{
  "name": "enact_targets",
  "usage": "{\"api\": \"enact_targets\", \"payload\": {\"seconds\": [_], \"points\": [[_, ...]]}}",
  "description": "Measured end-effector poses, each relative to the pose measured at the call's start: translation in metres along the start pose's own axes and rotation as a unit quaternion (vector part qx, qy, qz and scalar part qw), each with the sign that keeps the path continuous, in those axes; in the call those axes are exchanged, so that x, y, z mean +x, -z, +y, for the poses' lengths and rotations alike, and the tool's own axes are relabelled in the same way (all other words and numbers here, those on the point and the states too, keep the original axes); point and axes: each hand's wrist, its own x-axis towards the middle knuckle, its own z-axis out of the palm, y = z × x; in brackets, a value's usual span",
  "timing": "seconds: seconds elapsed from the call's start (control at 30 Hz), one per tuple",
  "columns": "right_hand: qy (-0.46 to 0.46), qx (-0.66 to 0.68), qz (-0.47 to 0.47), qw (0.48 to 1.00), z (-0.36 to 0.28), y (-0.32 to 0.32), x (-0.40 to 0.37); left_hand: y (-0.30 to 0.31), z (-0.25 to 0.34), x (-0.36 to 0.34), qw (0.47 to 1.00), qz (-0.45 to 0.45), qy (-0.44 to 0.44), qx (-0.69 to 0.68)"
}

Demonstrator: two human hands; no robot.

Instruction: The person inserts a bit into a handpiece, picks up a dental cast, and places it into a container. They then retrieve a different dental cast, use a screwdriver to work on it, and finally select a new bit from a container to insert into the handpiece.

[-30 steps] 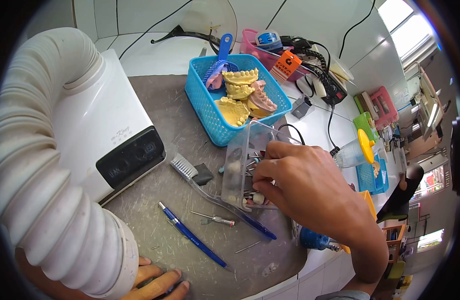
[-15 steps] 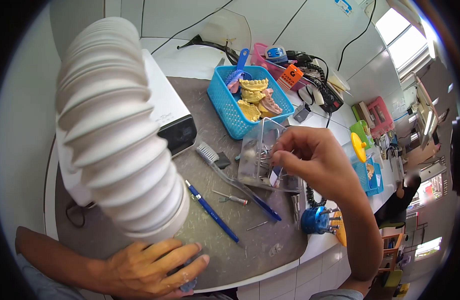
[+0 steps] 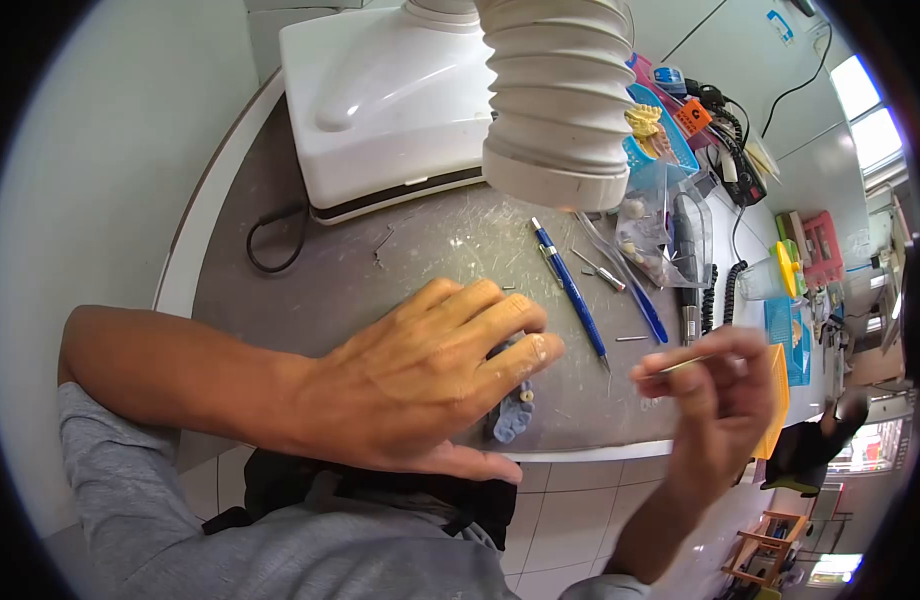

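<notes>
My left hand [image 3: 440,365] lies at the front edge of the grey mat, fingers curled over a blue-grey dental model [image 3: 513,418]. Most of the model is hidden under the hand; one end with a small yellowish tooth shows below the fingers. To the right, my right hand [image 3: 710,400] is raised, its thumb and fingers pinching a thin metal pin [image 3: 683,366]. Between the hands and the back lie a blue mechanical pencil [image 3: 572,290], a small metal-tipped tool [image 3: 602,272], a clear-handled brush [image 3: 635,287] and a short metal rod [image 3: 632,339].
A ribbed white hose [image 3: 558,95] hangs over the mat [image 3: 350,275], before a white machine [image 3: 380,110]. A clear plastic box [image 3: 645,240] and a handpiece [image 3: 688,250] stand at the right. Behind is a blue basket [image 3: 680,150] of dental casts. Someone sits far right.
My view has swung left and down. My right hand has left the clear box and come towards me, a thin metal pin now visible in it. My left hand stays on the blue-grey model.
</notes>
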Motion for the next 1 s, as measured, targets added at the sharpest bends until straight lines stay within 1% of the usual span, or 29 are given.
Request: {"api": "enact_targets", "payload": {"seconds": [0.03,0.17,0.27,0.3,0.37,0.4,0.43,0.5,0.63,0.7,0.8,0.9,1.0], "points": [[-0.007,0.022,0.011,1.000,0.007,-0.010,-0.009,-0.002,0.001,0.000,1.000,0.009,0.002,-0.005],[-0.001,0.033,0.010,0.999,0.026,-0.032,-0.033,-0.005,0.002,-0.002,0.999,0.015,0.025,-0.040],[0.054,-0.038,0.028,0.997,0.035,-0.037,-0.043,-0.005,0.002,-0.002,0.998,0.028,0.015,-0.057],[0.056,-0.037,0.026,0.997,0.037,-0.038,-0.045,-0.004,0.002,-0.002,0.998,0.030,0.015,-0.055],[0.106,-0.100,-0.002,0.989,0.038,-0.038,-0.046,-0.004,0.003,-0.001,0.999,0.016,0.017,-0.047],[0.122,-0.123,0.001,0.985,0.038,-0.039,-0.045,-0.004,0.003,-0.001,0.999,0.017,0.017,-0.047],[0.121,-0.123,0.000,0.985,0.038,-0.039,-0.044,-0.004,0.003,-0.001,0.999,0.020,0.017,-0.047],[0.144,-0.176,-0.023,0.974,0.037,-0.038,-0.042,-0.005,0.002,-0.001,0.998,0.023,0.016,-0.048],[0.151,-0.204,-0.058,0.966,0.038,-0.036,-0.038,-0.006,0.001,-0.001,0.998,0.023,0.011,-0.053],[0.178,-0.238,-0.081,0.951,0.033,-0.036,-0.035,-0.006,0.001,-0.001,0.998,0.023,0.011,-0.053],[0.166,-0.251,-0.064,0.951,0.024,-0.037,-0.037,-0.006,0.000,-0.002,0.998,0.033,0.006,-0.052],[0.179,-0.269,-0.066,0.944,0.028,-0.032,-0.038,-0.003,0.000,-0.002,0.998,0.030,0.002,-0.060],[0.166,-0.282,-0.058,0.943,0.028,-0.029,-0.035,-0.002,-0.002,0.000,0.996,0.038,0.010,-0.086]]}}
